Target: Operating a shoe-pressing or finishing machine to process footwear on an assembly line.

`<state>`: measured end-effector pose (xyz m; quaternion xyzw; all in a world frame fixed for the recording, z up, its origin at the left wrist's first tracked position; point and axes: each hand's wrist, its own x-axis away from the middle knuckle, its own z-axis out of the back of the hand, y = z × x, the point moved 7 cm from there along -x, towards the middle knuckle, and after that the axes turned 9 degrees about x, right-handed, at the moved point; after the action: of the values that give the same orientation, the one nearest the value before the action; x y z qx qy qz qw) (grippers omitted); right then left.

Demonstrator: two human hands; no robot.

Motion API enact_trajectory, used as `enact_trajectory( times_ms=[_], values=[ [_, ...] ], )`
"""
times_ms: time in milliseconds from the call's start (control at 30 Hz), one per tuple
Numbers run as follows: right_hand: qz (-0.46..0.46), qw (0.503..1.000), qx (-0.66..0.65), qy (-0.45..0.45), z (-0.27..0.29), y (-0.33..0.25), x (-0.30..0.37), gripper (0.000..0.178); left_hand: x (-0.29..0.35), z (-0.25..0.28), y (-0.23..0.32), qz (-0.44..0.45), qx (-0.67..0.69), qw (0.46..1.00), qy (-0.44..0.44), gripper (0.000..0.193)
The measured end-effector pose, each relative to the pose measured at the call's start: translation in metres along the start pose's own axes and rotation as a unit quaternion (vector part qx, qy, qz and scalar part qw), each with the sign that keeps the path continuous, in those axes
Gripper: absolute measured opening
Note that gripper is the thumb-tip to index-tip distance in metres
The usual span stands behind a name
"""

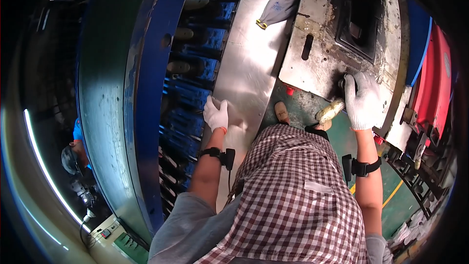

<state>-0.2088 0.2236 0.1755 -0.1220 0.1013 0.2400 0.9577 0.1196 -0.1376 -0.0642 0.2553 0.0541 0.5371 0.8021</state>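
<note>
My left hand (216,113), in a white knitted glove, rests at the left edge of a shiny metal bench top (246,63). Its thumb and fingers are apart, and I see nothing held in them. On the right, my right hand (364,101), gloved the same way, bends over the near part of a worn, stained metal plate (312,71). A dark rounded end (341,83) pokes out beside its thumb; the rest is hidden by the glove. Just below that hand, a handle wrapped in yellowish material (330,111) sticks out to the left.
Grey work gloves (278,7) lie on the far bench top. The plate has a dark rectangular opening (360,24). Blue machine slots (193,58) line the left, beside a long blue beam (156,68). Red panels (436,78) stand at right. A person's capped head (72,160) shows far left.
</note>
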Motion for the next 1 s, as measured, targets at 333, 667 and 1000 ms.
enact_trajectory(
  times_ms=[333,667,1000],
  values=[
    [-0.013,1.000,-0.001,-0.005,-0.003,0.003,0.005,0.014,-0.083,0.048,-0.131,0.416,0.642,0.611,0.206,0.069],
    [-0.009,0.999,0.008,-0.051,-0.012,0.004,0.000,0.011,-0.200,0.062,-0.183,0.389,0.681,0.606,0.133,0.063],
    [0.041,0.999,-0.004,-0.028,-0.004,-0.002,-0.003,0.013,-0.041,0.066,-0.046,0.330,0.752,0.570,0.017,0.066]
  ],
)
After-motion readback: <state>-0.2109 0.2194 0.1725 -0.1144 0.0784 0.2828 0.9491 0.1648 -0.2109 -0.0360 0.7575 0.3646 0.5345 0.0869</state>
